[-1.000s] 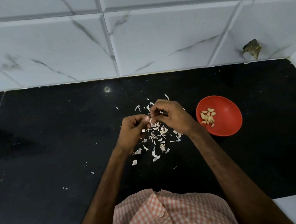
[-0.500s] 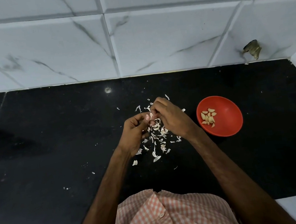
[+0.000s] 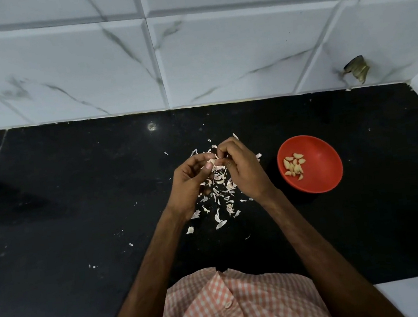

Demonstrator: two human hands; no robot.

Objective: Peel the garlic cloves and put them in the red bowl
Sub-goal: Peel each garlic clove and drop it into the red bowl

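One wall of white, grey-veined square tiles (image 3: 215,51), filling the upper third of the frame.
One glossy black stone worktop (image 3: 62,204), spanning the middle band from the left edge to the right.
One orange-and-white checked shirt (image 3: 235,309), bottom centre, with both bare forearms reaching up from it.
Two hands, centre of frame, meeting at the fingertips. The left hand (image 3: 190,184) has its fingers curled, with thumb and forefinger pinching a small pale garlic clove (image 3: 212,162). The right hand (image 3: 241,170) has its fingers bent, the tips nipping the same clove from its right side; whether they grip flesh or skin cannot be told.
One round red bowl (image 3: 323,167), on the worktop right of centre, near the right wrist but apart from it.
One scatter of papery white garlic skins (image 3: 222,204), on the worktop under and below the hands.
About ten peeled yellowish garlic cloves (image 3: 293,164), lying in the left half of the bowl.
One small brown object (image 3: 357,69) on the wall, upper right, not identifiable.
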